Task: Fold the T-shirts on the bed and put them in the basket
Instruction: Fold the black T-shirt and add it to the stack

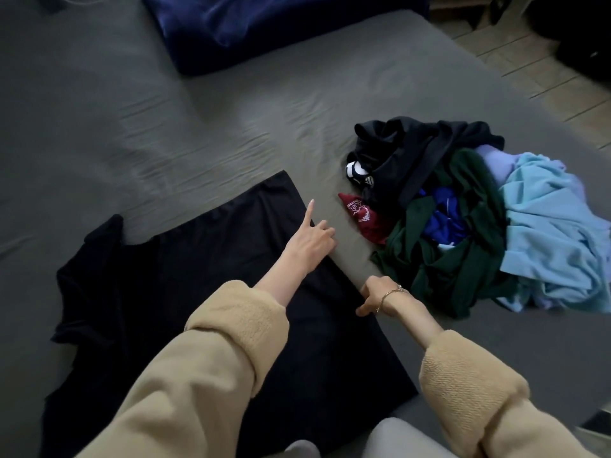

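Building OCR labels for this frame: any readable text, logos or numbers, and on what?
No readable text anywhere.
Maroon garment: a white outline emblem, no letters legible.
Black garment in the pile: white print, partly folded under and blurred, unreadable.
Spread black T-shirt: no print visible.

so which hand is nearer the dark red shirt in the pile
Left. The left hand lies just beside the dark red shirt, index finger out. The right hand is lower, at the black T-shirt's edge.
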{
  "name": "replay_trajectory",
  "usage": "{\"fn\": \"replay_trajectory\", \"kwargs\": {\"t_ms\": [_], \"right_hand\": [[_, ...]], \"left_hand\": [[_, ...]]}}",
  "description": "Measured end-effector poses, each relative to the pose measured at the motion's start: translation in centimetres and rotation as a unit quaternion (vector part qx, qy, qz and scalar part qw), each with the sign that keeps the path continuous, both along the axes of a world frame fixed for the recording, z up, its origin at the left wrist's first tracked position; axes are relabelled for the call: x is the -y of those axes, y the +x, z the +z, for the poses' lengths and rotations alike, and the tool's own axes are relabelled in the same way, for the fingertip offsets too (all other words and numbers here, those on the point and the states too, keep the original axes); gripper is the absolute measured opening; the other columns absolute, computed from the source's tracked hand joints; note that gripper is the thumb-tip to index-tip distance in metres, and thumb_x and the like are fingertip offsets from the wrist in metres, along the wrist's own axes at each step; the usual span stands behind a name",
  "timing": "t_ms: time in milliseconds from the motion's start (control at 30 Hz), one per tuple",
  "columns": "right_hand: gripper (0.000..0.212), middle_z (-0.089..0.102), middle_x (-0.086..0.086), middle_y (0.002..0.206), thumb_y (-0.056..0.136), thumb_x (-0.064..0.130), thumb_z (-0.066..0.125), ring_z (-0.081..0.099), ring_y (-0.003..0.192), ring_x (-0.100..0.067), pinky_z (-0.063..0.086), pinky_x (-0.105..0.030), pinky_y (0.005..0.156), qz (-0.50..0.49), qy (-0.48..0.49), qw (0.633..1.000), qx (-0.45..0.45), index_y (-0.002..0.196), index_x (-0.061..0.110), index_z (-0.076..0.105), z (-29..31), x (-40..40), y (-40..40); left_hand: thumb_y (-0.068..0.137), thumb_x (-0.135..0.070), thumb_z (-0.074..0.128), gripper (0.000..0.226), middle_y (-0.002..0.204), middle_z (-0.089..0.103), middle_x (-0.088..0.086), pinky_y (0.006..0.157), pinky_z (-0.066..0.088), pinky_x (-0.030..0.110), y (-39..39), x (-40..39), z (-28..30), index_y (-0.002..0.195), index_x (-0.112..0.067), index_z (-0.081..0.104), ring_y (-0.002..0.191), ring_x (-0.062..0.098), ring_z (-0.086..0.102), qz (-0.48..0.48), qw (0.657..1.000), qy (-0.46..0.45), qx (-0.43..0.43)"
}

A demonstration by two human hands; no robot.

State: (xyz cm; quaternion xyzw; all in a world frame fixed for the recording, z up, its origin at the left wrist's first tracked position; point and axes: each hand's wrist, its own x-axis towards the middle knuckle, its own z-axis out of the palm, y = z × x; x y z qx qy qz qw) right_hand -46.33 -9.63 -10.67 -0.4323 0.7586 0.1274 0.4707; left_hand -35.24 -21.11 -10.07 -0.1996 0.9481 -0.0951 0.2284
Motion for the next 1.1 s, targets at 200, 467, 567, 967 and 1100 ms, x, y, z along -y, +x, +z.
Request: {"fn": "replay_trajectory", "kwargs": {"t_ms": [200,467,567,967,1100], "right_hand": [[0.042,0.06,-0.004,0.115,0.077,0.033,0.075,0.059,0.106,-0.022,0.045,-0.029,0.083,-0.009,0.006,1.0,-0.021,0.111,0.013,0.058,0.7,-2.0,-0.7],[0.028,0.069,0.007,0.099,0.08,0.035,0.072,0.062,0.1,-0.011,0.035,-0.023,0.079,0.095,0.149,0.983,-0.054,0.074,0.02,0.049,1.9,-3.5,-0.7],[0.02,0.067,0.005,0.112,0.082,0.028,0.071,0.061,0.109,-0.011,0.04,-0.023,0.081,0.084,0.147,0.984,-0.061,0.077,0.019,0.054,2.3,-4.3,-0.7],[0.006,0.068,-0.013,0.109,0.086,0.004,0.058,0.068,0.083,-0.022,0.051,-0.026,0.061,0.011,-0.003,0.998,-0.066,0.091,0.005,0.06,1.9,-1.1,2.7],[0.028,0.065,-0.013,0.113,0.084,0.005,0.056,0.064,0.103,-0.027,0.051,-0.03,0.081,0.048,-0.045,0.997,-0.046,0.111,0.006,0.062,2.0,2.3,6.8]], "left_hand": [[0.089,-0.003,0.048,0.045,0.128,0.046,0.009,0.109,-0.009,0.061,-1.1,-1.2,-0.2,0.133,-0.005,0.039,0.126,0.024,0.037,0.033,0.997,-0.052,-0.047],[0.078,-0.015,0.066,0.034,0.11,0.054,0.003,0.076,0.043,0.028,0.3,-4.3,-2.3,0.109,-0.013,0.051,0.096,0.017,0.055,0.181,0.974,-0.008,-0.133],[0.091,-0.005,0.046,0.026,0.115,0.052,0.005,0.081,0.038,0.031,0.7,-5.0,-2.2,0.116,-0.008,0.045,0.104,0.021,0.053,0.198,0.967,0.098,-0.124],[0.092,-0.008,0.044,0.025,0.119,0.053,0.005,0.086,0.039,0.034,4.3,-5.1,-0.9,0.116,-0.009,0.049,0.11,0.023,0.05,0.291,0.926,0.187,-0.151],[0.093,-0.011,0.044,0.027,0.121,0.051,0.004,0.093,0.039,0.036,10.6,-2.9,-0.2,0.119,-0.01,0.048,0.115,0.021,0.046,0.361,0.909,0.135,-0.156]]}}
